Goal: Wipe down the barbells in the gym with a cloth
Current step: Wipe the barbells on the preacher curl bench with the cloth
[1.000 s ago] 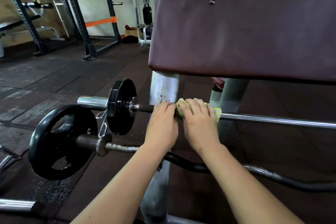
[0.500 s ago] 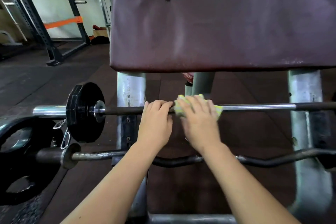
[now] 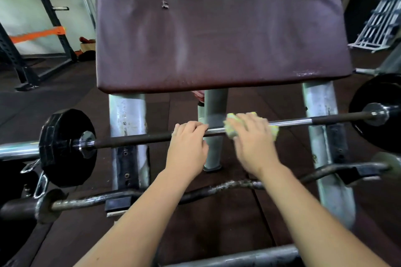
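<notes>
At the far left, a black weight plate (image 3: 67,147) sits on the straight barbell (image 3: 134,140), whose shaft runs across the view and rests against the pale uprights (image 3: 128,119) of a curl stand, beneath a worn maroon pad (image 3: 217,32). Just left of centre the left hand (image 3: 188,147) holds that shaft, its fingers (image 3: 191,126) curled over the top as if to steady it. Beside it, near but apart, the right hand (image 3: 253,143) presses a yellow-green cloth (image 3: 231,130) onto the bar, fingers bent over the cloth and folding it round the steel. That hand is blurred, which suggests a wiping stroke. Farther right the shaft reaches a second plate (image 3: 377,112) at the frame's edge. By the look of it the job is around its middle: the cloth sits near the centre of this bar, the stretch toward the second plate seems yet to be covered, and whether the dull left stretch has been wiped cannot be told. Below, a bent curl bar (image 3: 227,186) with rust-speckled metal lies across the lower brackets, touched by neither hand, and probably waits its turn
</notes>
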